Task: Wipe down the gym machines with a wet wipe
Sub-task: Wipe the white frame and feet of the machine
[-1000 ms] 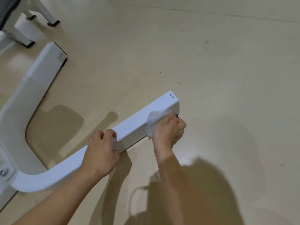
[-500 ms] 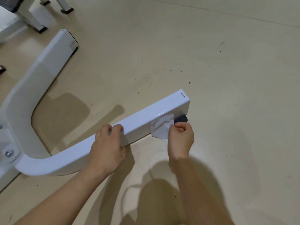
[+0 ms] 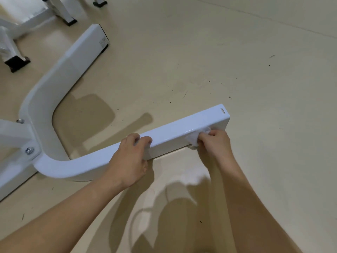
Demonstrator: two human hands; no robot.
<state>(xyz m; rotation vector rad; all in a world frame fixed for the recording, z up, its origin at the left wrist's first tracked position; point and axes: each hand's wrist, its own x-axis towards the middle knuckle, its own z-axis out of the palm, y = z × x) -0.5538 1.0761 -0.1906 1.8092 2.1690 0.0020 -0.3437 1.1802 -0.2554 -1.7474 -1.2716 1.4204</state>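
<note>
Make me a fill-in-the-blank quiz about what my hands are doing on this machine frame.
The right hand presses a wet wipe against the ____ of the white frame bar, not its top.
The left hand curls its fingers over the bar's ____.
The wipe sits nearer the bar's free end than the ____ hand does.
Missing words: side, top, left.

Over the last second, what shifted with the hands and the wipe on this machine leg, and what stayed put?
The right hand carried the wet wipe from the top edge of the white base leg down onto its near side face, close to the end, where it grips it bunched. The left hand kept gripping the leg's middle; the leg did not move.
</note>
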